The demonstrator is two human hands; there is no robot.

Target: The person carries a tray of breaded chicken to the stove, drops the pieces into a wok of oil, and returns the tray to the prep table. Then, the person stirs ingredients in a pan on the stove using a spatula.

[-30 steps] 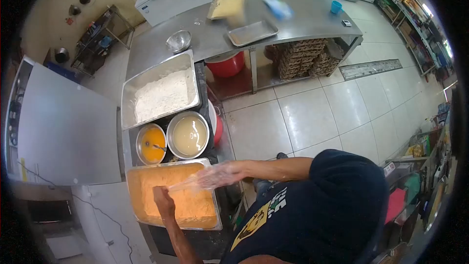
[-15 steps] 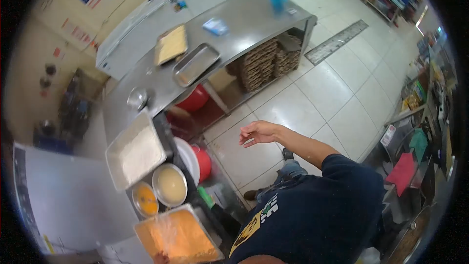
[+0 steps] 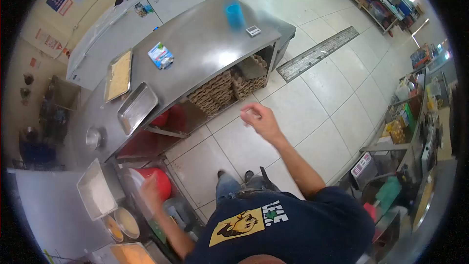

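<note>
My right hand (image 3: 260, 120) is raised over the tiled floor in front of my body, its fingers loosely bent and apart, with nothing visible in it. My left hand (image 3: 152, 191) is smeared by motion above a red bucket (image 3: 162, 185); whether it holds anything cannot be made out. Left of it are a deep tray of white powder (image 3: 97, 193), a bowl of pale liquid (image 3: 127, 222), a bowl with something orange (image 3: 113, 228) and a tray of orange filling (image 3: 131, 253).
A steel table (image 3: 190, 34) bears a filled tray (image 3: 118, 76), an empty metal pan (image 3: 138, 107), a metal bowl (image 3: 93, 138), a blue-white packet (image 3: 160, 55), a blue cup (image 3: 235, 15) and a small scale (image 3: 253, 31). Egg cartons (image 3: 215, 93) sit underneath. Shelves (image 3: 391, 132) stand at right.
The view has turned, so the table and trays appear further left. My left hand has come away from the orange tray towards the bucket. My right hand remains raised, its fingers more curled.
</note>
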